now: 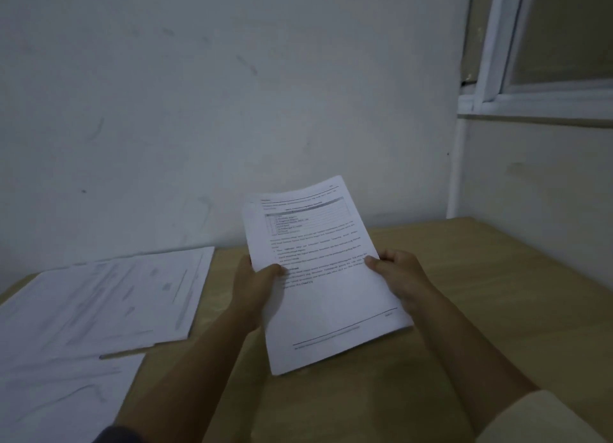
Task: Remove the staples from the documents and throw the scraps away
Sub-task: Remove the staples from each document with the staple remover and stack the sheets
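Observation:
A thin stack of printed white pages (pixel 326 296) is held up above the wooden table (pixel 464 276), tilted with its top edge toward the wall. My left hand (pixel 255 285) grips its left edge, thumb on the front page. My right hand (pixel 399 276) grips the right edge, thumb pressed on the printed text. I cannot make out a staple in the pages; the top left corner is too blurred to tell.
More loose documents (pixel 109 296) lie spread over the left side of the table, with another sheet (pixel 56 399) at the near left corner. A white wall (pixel 232 94) stands right behind the table. A window frame (pixel 497 87) is at the upper right.

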